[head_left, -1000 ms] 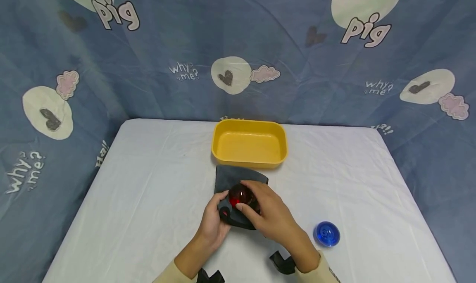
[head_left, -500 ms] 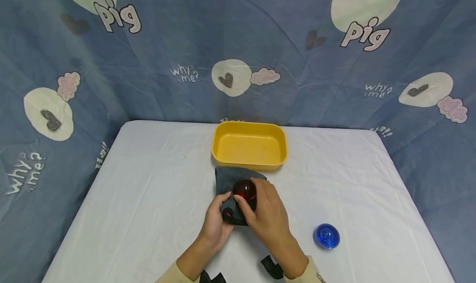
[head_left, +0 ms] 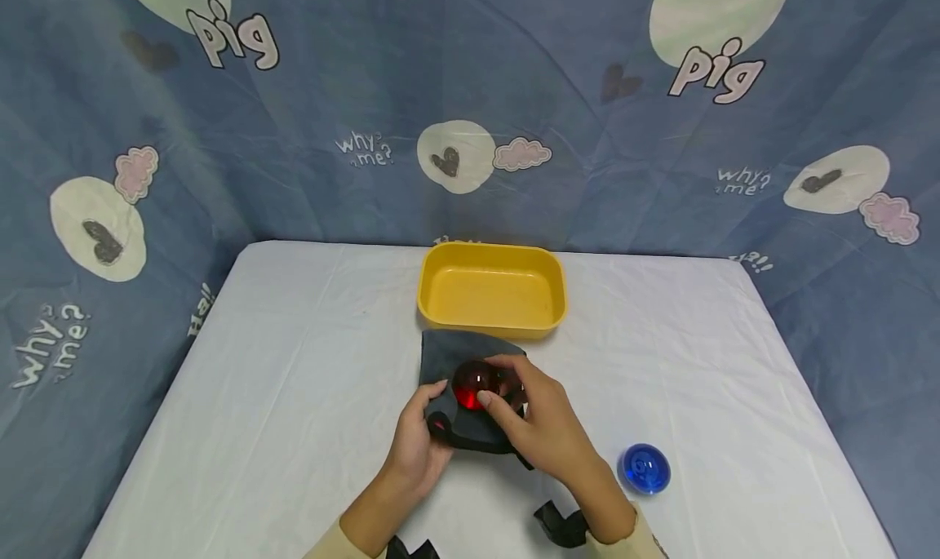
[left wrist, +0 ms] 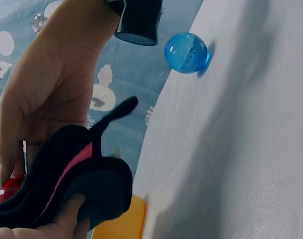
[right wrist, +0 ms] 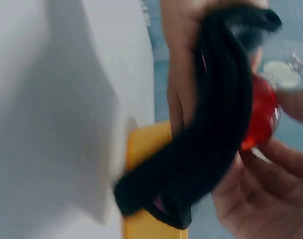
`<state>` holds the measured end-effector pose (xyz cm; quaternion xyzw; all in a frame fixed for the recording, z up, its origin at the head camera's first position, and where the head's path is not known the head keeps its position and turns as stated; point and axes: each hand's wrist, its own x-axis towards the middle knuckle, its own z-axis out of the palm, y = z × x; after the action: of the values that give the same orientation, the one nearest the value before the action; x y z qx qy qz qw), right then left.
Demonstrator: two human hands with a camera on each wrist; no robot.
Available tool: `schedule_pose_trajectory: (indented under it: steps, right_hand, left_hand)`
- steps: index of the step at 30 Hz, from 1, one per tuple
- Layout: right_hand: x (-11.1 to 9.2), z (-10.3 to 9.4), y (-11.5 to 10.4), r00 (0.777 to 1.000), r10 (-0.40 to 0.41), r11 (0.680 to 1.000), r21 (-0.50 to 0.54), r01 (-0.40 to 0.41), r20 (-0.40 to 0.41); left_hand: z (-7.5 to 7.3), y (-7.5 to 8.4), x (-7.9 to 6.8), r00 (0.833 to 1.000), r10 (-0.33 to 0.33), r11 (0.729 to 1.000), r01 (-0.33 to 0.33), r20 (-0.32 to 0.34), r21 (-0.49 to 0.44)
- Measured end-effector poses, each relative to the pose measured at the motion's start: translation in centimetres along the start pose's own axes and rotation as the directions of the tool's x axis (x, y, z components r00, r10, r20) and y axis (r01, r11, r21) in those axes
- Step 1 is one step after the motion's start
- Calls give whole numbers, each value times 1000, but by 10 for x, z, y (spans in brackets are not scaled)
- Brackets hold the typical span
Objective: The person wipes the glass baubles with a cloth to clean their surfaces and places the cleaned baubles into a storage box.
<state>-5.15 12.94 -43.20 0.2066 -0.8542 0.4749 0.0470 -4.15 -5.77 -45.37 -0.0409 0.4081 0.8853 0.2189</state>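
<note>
A dark grey cloth (head_left: 448, 351) with black edging spreads over my left hand (head_left: 417, 445), which grips its near left side. The left wrist view shows the cloth (left wrist: 104, 191) edge-on, with a pink inner layer and a black loop. Against the cloth's upper face, my right hand (head_left: 547, 420) pinches a translucent red globe (head_left: 470, 386) between thumb and fingers. In the right wrist view the dark cloth (right wrist: 211, 124) partly covers the red globe (right wrist: 263, 112). Whether the globe has a rim or opening is hidden.
A yellow rectangular tub (head_left: 492, 330) stands just beyond the cloth. To the right of my right wrist, a translucent blue globe-like piece with a flared base (head_left: 645, 468) stands on the white-covered table (head_left: 316, 363). A blue patterned curtain (head_left: 470, 69) hangs behind.
My right hand turns back and forth with the red globe over the cloth; its wrist swings left, then right again. The left hand stays nearly in place, gripping the cloth.
</note>
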Motion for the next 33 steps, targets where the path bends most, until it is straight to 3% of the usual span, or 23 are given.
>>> schedule_pose_trajectory:
  steps: [7,12,23,33]
  right_hand:
    - [4,-13,9,989,-6,997,77,-5,150]
    - [2,-11,8,984,-30,998,52,21,178]
    - [-2,0,-3,1000,-18,991,-136,18,2]
    - [-1,13,-6,986,-48,958,-285,0,-162]
  left_hand:
    - [1,-1,0,999,-28,1000,27,43,10]
    - [0,-1,1,999,-26,1000,26,40,16]
    - [4,-2,3,1000,-5,1000,5,20,21]
    - [7,-3,4,1000,24,1000,-24,7,15]
